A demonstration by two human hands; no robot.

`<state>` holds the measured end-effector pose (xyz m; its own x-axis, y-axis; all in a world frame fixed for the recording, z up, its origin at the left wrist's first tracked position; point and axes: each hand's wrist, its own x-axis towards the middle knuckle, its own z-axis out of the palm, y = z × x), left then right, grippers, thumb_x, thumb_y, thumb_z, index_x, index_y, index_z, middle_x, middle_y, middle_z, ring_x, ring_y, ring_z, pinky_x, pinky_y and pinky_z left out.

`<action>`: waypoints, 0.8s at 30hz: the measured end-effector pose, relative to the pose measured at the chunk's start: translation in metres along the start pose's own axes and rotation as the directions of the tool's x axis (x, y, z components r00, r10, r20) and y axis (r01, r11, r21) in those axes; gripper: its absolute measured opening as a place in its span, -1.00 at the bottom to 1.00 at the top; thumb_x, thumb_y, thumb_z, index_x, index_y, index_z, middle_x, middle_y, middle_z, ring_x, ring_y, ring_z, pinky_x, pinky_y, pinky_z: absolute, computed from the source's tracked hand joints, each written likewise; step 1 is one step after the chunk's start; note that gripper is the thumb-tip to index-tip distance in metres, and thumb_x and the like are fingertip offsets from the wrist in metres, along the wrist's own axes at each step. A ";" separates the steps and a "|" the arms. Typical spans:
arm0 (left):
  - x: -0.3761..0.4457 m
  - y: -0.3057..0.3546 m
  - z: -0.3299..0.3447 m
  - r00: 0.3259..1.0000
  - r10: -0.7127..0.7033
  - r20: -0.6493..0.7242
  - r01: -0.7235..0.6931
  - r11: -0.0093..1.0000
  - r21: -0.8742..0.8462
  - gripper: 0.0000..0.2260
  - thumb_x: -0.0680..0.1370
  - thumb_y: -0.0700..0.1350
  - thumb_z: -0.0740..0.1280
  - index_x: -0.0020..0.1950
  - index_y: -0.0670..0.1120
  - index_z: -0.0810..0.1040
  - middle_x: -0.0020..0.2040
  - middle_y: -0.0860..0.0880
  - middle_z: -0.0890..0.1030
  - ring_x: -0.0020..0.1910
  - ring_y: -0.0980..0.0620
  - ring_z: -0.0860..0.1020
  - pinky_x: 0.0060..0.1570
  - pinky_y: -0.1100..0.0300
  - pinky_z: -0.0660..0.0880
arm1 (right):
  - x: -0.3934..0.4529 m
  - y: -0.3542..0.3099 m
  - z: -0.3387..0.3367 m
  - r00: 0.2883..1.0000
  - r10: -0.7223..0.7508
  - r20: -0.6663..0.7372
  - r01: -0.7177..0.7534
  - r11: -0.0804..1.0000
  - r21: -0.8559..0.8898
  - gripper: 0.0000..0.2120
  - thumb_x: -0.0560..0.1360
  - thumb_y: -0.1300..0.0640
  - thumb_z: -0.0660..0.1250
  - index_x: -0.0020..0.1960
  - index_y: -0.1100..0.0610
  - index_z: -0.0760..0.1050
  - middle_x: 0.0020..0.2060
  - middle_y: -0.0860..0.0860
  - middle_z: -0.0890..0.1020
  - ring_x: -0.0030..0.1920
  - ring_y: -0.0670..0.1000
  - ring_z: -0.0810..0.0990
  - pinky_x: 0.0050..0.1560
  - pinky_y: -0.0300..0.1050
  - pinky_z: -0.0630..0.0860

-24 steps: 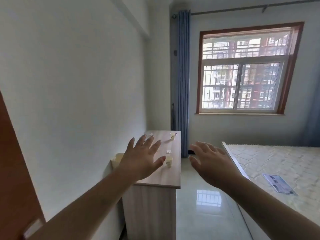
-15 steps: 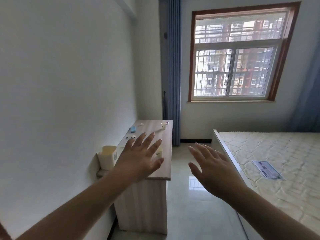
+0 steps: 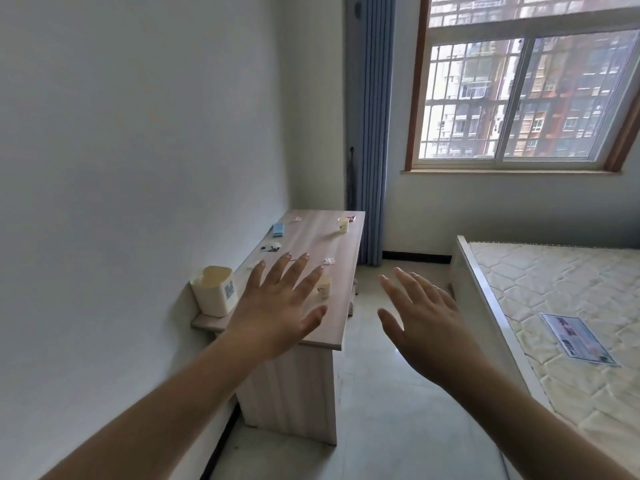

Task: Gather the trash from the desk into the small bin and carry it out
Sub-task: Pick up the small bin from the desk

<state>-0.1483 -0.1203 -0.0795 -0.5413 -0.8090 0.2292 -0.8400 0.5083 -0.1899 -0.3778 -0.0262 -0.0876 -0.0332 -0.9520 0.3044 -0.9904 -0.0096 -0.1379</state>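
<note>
Closer to the desk [image 3: 322, 244] than 0.5 s ago. Head view: my left hand [image 3: 277, 306] half hides one cup [image 3: 323, 287]; a second cup [image 3: 343, 224] sits far beyond it. Small bin [image 3: 214, 295] just left of it. Right hand [image 3: 420, 317] too: both spread wide, holding nothing.

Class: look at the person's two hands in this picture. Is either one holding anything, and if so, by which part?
Nothing is held. The left hand and right hand are both open, fingers spread, in the air short of the desk.
</note>
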 end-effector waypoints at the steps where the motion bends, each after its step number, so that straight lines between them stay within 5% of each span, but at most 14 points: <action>1: 0.002 -0.005 0.003 1.000 -0.017 0.018 0.017 1.000 0.003 -0.25 0.45 0.37 -0.37 0.62 0.17 -0.16 0.68 0.04 -0.12 0.63 -0.02 -0.18 0.54 -0.13 -0.20 | 0.008 -0.002 0.005 1.000 -0.012 0.004 0.011 1.000 0.014 -0.43 0.60 -0.22 -0.12 0.57 -0.10 -0.02 0.58 -0.05 0.07 0.56 0.00 0.01 0.52 0.01 0.01; 9: 0.015 -0.079 0.035 0.982 -0.165 0.091 0.161 0.986 0.052 -0.38 0.60 0.32 -0.19 0.63 0.16 -0.19 0.67 0.03 -0.18 0.62 -0.01 -0.22 0.54 -0.13 -0.20 | 0.091 -0.045 0.052 0.990 -0.137 0.024 0.136 0.990 0.042 -0.43 0.60 -0.23 -0.13 0.57 -0.10 -0.05 0.58 -0.04 0.06 0.56 0.01 0.02 0.51 -0.01 0.01; 24: 0.032 -0.281 0.110 0.938 -0.334 0.091 0.336 0.942 -0.010 -0.39 0.61 0.29 -0.17 0.64 0.13 -0.06 0.68 0.03 -0.11 0.63 -0.03 -0.15 0.54 -0.11 -0.14 | 0.236 -0.178 0.127 0.961 -0.265 0.078 0.263 0.964 0.031 -0.43 0.59 -0.23 -0.12 0.56 -0.11 -0.03 0.58 -0.05 0.06 0.56 0.01 0.00 0.51 0.01 0.00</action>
<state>0.0743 -0.3216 -0.1238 -0.2241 -0.9555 0.1918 -0.9734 0.2097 -0.0925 -0.1920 -0.2883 -0.1105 0.2408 -0.9364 0.2554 -0.9596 -0.2691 -0.0817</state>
